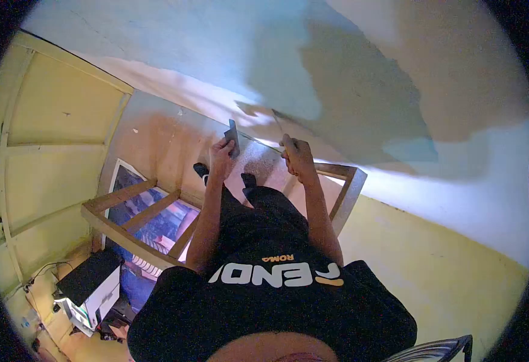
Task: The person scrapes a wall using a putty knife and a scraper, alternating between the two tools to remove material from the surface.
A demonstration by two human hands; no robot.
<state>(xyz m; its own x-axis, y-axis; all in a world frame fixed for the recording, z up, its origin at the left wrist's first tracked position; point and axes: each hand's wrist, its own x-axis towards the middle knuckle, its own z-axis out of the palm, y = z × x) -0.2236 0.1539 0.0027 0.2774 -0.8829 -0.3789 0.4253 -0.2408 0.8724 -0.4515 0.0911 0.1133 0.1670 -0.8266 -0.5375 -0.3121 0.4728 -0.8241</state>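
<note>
A broad, patchy wall [361, 72] fills the top, a wooden frame [125, 234] sits to the left below, and here are the hands, well apart: left hand [220, 155] clamped on a dark flat plate [233, 134] near the wall, right hand [299, 158] wrapped round a thin tool [278, 124], its tip up by the wall, contact impossible to tell!

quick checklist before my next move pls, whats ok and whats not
1. Grip of left hand on flat-bladed tool: ok, closed on it.
2. Grip of right hand on thin tool: ok, fingers wrapped round it.
3. Tools clear of each other: ok, a gap shows between.
4. Thin tool's tip against patchy wall: cannot tell.
5. Feet firmly supported: cannot tell.
</note>
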